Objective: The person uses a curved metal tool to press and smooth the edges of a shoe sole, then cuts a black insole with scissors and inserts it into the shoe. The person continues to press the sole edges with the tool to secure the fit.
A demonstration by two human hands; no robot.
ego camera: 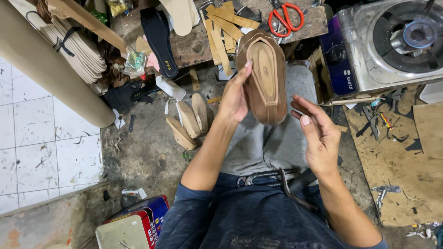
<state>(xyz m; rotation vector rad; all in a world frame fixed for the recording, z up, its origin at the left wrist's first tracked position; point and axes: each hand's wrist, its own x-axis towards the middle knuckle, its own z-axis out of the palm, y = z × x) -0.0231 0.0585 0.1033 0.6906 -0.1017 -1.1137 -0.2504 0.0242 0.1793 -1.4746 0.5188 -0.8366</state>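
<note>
Left hand (234,97) clamped on brown shoe upper (263,76) — sole side up, fingers along its left edge. Right hand (318,133) just beside it — fingers loosely apart, holding nothing.

Left: wooden shoe forms (190,121) lying on the floor, blocking low passage | Ahead: tabletop (194,46) edge crowding with strips (226,32), scissors (286,17), black insole (159,39) | Right: gas stove (387,44) standing close, walling off that side | Near: pliers (270,177) resting across lap | Free: open gap showing between left hand (235,97) and right hand (318,136).

Scissors (286,17) on workbench (194,46) behind shoe (263,76), stove (392,41) to its right
</note>
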